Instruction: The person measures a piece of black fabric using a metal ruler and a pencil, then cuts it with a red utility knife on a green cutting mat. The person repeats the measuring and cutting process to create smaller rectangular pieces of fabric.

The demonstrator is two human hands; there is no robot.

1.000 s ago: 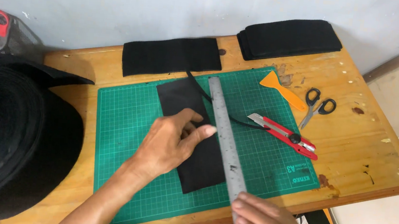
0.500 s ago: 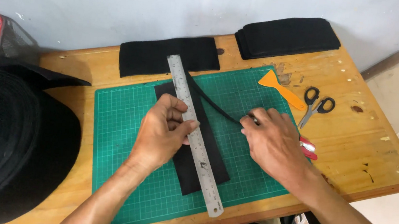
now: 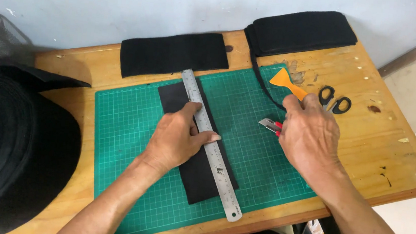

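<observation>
My left hand (image 3: 178, 139) lies flat on a steel ruler (image 3: 222, 179) and presses it down along a black fabric piece (image 3: 201, 182). Both lie lengthwise on a green cutting mat (image 3: 124, 139). My right hand (image 3: 310, 137) is over the mat's right side, closed around a red utility knife (image 3: 270, 124) whose metal tip points left toward the ruler. A thin black offcut strip (image 3: 262, 84) runs from under my right hand up to the stack at the back right.
An orange scraper (image 3: 282, 80) and black scissors (image 3: 335, 100) lie just beyond my right hand. Folded black fabric (image 3: 173, 55) and a black stack (image 3: 302, 32) sit along the wall. A large black roll (image 3: 6, 148) fills the left. The wooden table's edge (image 3: 414, 190) is near right.
The ruler has shifted left onto the fabric under my left hand. My right hand left the ruler's near end, went to the right and took up the knife. The thin strip was pushed aside.
</observation>
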